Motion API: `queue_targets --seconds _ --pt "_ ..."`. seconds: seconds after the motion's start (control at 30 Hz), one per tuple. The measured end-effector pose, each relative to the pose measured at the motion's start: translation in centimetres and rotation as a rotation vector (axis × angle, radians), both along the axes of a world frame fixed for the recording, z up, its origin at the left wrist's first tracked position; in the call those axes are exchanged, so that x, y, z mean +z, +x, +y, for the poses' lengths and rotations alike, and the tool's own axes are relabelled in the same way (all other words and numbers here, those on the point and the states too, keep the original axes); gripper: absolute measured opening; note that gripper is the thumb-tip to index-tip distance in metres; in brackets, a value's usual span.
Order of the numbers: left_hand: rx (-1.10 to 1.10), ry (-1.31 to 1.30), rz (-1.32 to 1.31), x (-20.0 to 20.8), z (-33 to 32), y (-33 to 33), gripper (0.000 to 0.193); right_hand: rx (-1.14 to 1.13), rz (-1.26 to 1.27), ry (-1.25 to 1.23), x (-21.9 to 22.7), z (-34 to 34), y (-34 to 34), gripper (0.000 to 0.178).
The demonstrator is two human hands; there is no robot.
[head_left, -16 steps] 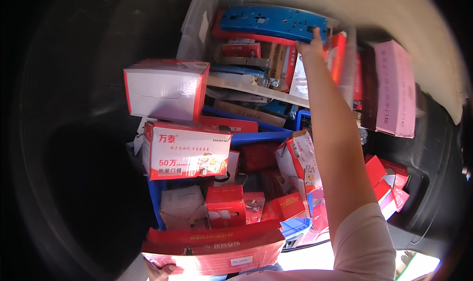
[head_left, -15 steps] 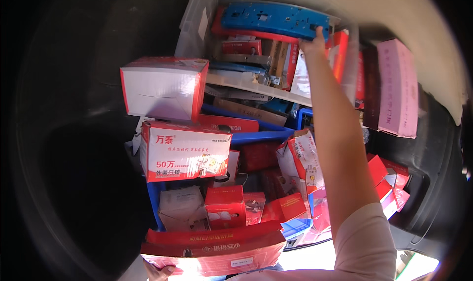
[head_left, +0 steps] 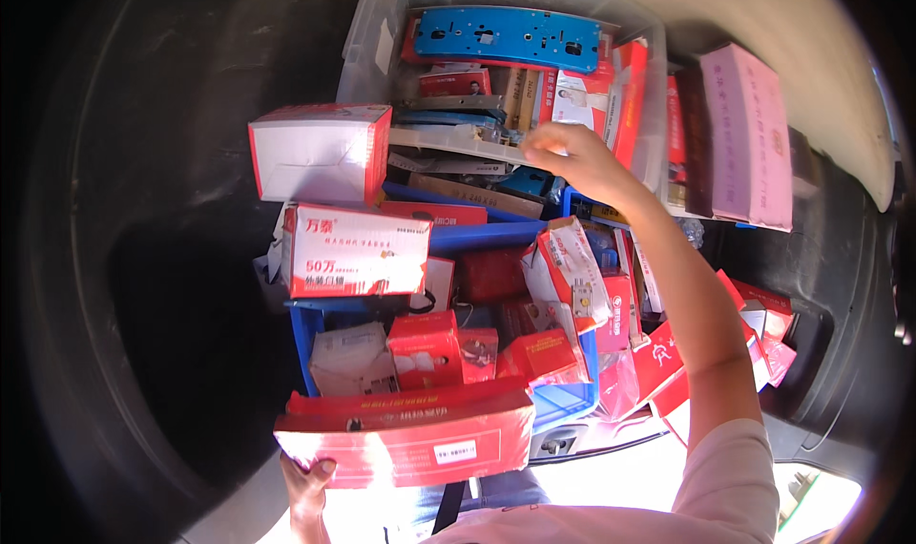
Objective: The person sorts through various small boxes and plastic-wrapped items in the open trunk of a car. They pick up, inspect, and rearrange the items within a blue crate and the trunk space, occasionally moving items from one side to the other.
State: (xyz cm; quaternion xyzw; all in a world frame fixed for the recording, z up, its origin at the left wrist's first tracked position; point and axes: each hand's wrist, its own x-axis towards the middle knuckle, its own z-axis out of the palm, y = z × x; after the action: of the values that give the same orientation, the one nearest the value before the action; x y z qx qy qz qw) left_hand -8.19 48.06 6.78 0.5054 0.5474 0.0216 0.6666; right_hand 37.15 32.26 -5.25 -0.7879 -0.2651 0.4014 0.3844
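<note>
I'm looking down through the head view, and here's my left hand (head_left: 307, 482), grasping the long red box (head_left: 401, 449) by its lower left corner, thumb pressed on the front face! That box sits just this side of the near edge of the blue crate (head_left: 563, 406), its printed long face toward me. Up top, my right hand (head_left: 577, 157) hangs over the near edge of the clear plastic bin (head_left: 468, 146), toward its right corner, fingers bent, palm hidden, so I can't tell whether it grips anything or touches the rim. Beyond it lies the blue metal plate (head_left: 510, 38), stretched along the bin's far edge on top of red packaging, its cut-outs facing up, well apart from those fingers. Over at the crate's left edge I see a white-fronted box (head_left: 320, 162) just behind a printed white box (head_left: 358, 258). Inside the crate, near the front, there's a small red box (head_left: 425, 348). And just beside the bin's right edge, a tall pink box (head_left: 754, 143).
</note>
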Motion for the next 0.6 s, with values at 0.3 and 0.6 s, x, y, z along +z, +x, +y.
queue_targets --seconds 0.3,0.6 --pt "-0.052 -0.009 0.054 -0.6 0.4 -1.8 0.089 -0.161 -0.146 -0.323 -10.7 8.5 9.5 0.046" --pt "-0.032 -0.017 0.11 -1.6 0.0 -0.5 0.091 0.129 -0.615 -0.472 -17.7 12.0 10.0 0.054"
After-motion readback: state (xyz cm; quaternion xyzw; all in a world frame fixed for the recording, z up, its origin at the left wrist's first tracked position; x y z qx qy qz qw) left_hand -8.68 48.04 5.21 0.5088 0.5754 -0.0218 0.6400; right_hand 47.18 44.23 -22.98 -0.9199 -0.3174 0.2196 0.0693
